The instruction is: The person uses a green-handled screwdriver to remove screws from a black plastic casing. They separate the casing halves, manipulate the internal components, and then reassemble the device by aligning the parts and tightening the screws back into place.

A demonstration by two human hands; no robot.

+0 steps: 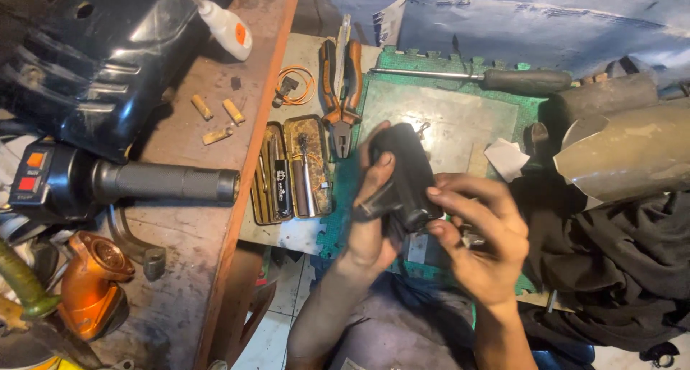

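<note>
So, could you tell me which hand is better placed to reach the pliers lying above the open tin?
Probably the left hand: it grips the black part on the side nearer the pliers, while the right hand pinches it from the far side.

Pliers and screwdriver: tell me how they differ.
The pliers have orange-and-black handles; the screwdriver has a dark handle. The pliers lie lengthwise toward the person, beside the green mat; the screwdriver lies crosswise along the mat's far edge. Neither hand touches either tool.
</note>
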